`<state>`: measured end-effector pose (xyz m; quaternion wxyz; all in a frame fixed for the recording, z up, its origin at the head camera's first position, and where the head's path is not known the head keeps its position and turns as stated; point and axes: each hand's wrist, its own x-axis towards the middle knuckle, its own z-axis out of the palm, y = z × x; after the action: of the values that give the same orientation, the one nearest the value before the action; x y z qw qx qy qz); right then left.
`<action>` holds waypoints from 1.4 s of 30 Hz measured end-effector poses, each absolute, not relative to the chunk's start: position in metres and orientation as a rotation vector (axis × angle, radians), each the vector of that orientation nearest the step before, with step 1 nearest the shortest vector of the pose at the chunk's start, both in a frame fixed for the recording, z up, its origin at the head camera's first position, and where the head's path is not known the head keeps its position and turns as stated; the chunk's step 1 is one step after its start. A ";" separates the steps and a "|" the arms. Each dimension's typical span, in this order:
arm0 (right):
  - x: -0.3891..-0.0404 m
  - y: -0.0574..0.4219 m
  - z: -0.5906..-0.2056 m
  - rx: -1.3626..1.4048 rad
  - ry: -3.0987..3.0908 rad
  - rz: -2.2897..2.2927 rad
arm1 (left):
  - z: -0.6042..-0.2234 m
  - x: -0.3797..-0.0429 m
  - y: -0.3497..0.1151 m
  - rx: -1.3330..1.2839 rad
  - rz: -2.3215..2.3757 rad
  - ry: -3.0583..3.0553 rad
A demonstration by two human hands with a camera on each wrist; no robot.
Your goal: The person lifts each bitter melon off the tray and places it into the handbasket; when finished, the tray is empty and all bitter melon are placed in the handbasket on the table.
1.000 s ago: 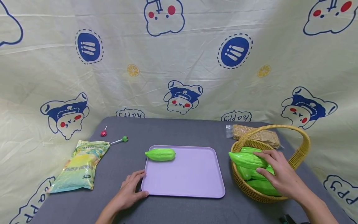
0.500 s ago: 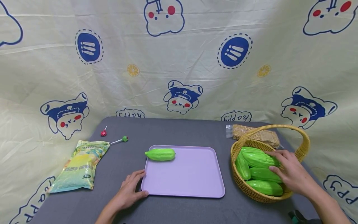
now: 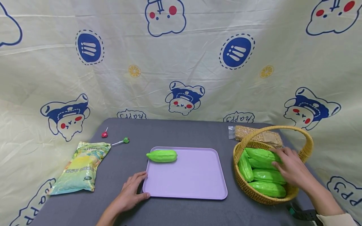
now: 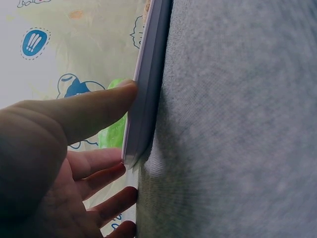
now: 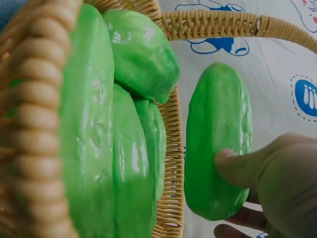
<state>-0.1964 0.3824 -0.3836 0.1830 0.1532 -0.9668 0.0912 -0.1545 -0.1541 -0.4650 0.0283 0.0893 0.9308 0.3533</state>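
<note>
On the right, my right hand (image 3: 292,166) holds a green bitter melon (image 3: 263,154) over the other melons in a wicker basket (image 3: 240,185). In the right wrist view the thumb lies on the near face of this melon (image 5: 220,124), and the fingers are partly hidden behind it. Several more green bitter melons (image 3: 267,189) fill the basket. My left hand (image 3: 130,193) touches the near left corner of a lilac tray (image 3: 195,175), thumb on the front edge and fingertips at the left edge. One bitter melon (image 3: 162,156) lies across the tray's far left corner.
A yellow-green snack bag (image 3: 82,168) lies at the left, near a red lollipop (image 3: 104,134) and a green lollipop (image 3: 126,140). Behind the basket is a clear bag of grain (image 3: 254,134). The tall basket handle (image 3: 305,142) arches over its right side.
My right hand has moved right, from the basket's left side to its right. The melon in hand now sits further inside; I cannot tell if it is the same one. The left hand stays still.
</note>
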 end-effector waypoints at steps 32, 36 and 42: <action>-0.235 0.387 -0.386 0.370 -3.002 0.280 | -0.465 -0.152 -0.155 0.311 1.081 2.910; -0.235 0.387 -0.386 0.366 -2.993 0.302 | -0.464 -0.152 -0.155 0.311 1.075 2.911; -0.236 0.388 -0.389 0.359 -2.998 0.319 | -0.464 -0.152 -0.155 0.310 1.080 2.909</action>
<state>-0.2364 0.3878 -0.3892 0.0528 0.1181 -0.9860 0.1048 -0.1516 -0.1546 -0.4641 0.0116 0.0993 0.9328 0.3463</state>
